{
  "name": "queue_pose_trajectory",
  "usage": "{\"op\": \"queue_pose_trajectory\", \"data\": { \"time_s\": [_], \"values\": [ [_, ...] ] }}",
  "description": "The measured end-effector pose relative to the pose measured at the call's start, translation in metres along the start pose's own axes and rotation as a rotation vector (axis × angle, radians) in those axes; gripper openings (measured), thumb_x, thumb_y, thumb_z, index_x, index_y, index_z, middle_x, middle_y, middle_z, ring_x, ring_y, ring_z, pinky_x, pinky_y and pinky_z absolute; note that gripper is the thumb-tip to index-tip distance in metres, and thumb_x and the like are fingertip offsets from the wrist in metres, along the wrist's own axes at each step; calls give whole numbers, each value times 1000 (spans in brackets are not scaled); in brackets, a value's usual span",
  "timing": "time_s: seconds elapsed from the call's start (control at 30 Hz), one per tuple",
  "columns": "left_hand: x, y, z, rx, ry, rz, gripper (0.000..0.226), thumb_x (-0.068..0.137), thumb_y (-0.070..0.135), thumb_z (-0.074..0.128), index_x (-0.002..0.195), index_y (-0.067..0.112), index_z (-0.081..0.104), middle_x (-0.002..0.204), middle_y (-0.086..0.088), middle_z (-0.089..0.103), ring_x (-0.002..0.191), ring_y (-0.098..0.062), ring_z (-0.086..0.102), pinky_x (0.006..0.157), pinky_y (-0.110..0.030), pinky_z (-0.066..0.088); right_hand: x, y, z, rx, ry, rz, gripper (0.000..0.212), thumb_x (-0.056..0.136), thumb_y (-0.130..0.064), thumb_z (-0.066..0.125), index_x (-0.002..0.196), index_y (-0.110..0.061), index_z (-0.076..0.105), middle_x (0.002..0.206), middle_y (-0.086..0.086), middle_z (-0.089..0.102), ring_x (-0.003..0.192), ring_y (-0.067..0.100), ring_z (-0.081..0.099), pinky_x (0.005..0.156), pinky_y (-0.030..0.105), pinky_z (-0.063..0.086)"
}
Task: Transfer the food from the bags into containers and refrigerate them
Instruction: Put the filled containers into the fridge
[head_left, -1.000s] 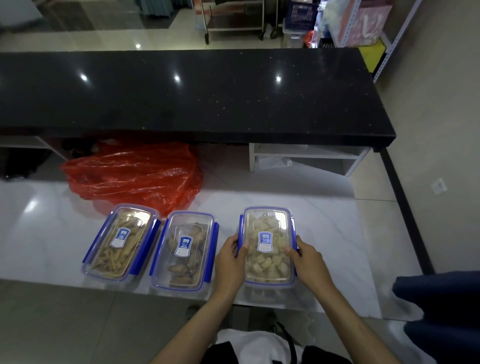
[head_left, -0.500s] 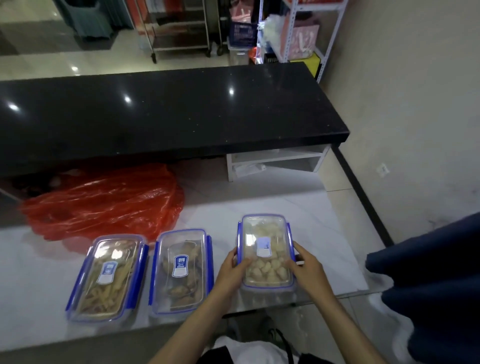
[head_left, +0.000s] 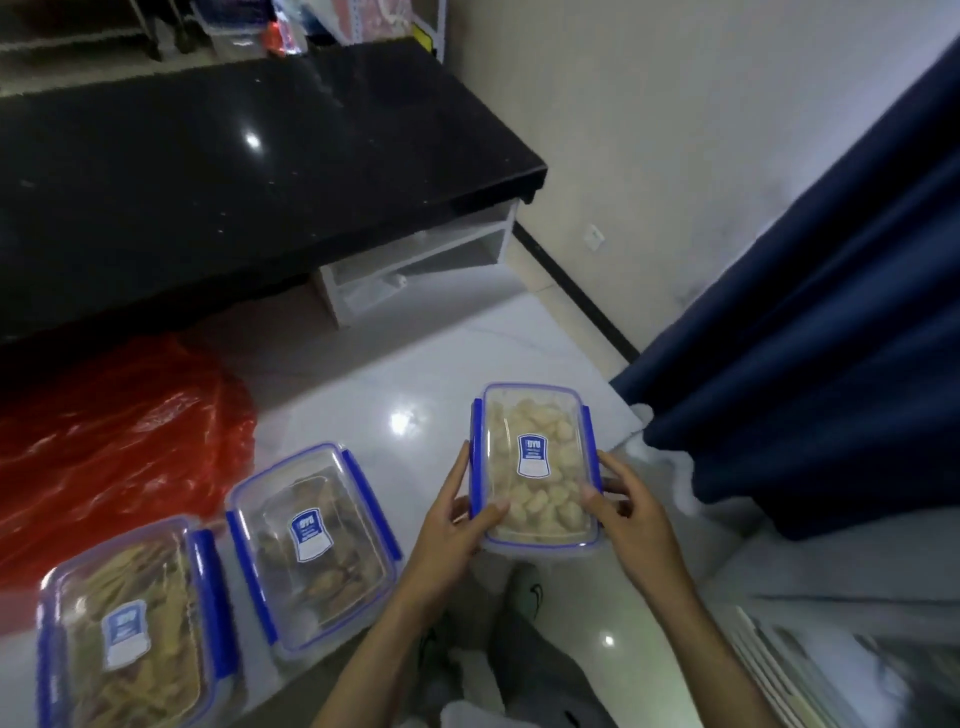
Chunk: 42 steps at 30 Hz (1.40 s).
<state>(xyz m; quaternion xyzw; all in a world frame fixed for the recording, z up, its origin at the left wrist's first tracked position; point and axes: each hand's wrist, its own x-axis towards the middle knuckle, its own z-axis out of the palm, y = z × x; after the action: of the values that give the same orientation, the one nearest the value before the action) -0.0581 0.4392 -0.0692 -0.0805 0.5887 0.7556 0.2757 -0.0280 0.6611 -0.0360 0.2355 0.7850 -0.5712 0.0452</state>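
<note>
Container of pale food chunks (head_left: 535, 467) is lidded and lifted off the white counter (head_left: 395, 395), left hand (head_left: 452, 525) and right hand (head_left: 631, 512) gripping its long sides. Two other filled containers (head_left: 311, 545) sit lidded beside the red bag (head_left: 109, 436), so looks like only the fridge part's left.

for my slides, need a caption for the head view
Both hands, left and right, hold a lidded container of pale food beside two more filled containers.

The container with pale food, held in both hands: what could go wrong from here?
1. The left hand and right hand grip only the near end of the container of pale food; it could tip forward.
2. The blue curtain hangs close on the right and may snag it.
</note>
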Motion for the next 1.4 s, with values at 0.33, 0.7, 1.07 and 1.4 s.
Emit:
{"op": "queue_pose_trajectory", "data": {
  "time_s": [0.33,0.7,1.07,1.4],
  "values": [
    [14,-10,84,66,-233,-57,76,93,20,74,153,51,39,126,-2,75,115,-27,73,103,-59,54,-65,78,-115,-448,361,63,31,100,-38,61,130,-31,59,128,-8,59,113,10,59,92,37,56],
    [41,-36,206,116,-379,-97,78,88,18,73,153,47,41,134,-5,71,119,-32,71,98,-57,57,-54,203,-276,-1186,298,272,34,91,-28,63,124,-19,65,117,8,63,107,30,60,76,40,53],
    [71,-81,352,89,-333,-152,79,86,14,69,153,45,41,133,-9,71,116,-36,71,85,-49,64,26,306,-446,-1230,119,452,46,93,-19,52,139,-12,53,150,11,48,141,27,41,107,43,39],
    [86,-102,409,158,-215,-161,107,57,50,98,150,52,45,141,-3,66,124,-36,67,106,-65,47,66,343,-477,-1361,-102,504,34,95,-29,59,127,-17,67,140,4,57,140,24,37,109,42,42]
  ]
}}
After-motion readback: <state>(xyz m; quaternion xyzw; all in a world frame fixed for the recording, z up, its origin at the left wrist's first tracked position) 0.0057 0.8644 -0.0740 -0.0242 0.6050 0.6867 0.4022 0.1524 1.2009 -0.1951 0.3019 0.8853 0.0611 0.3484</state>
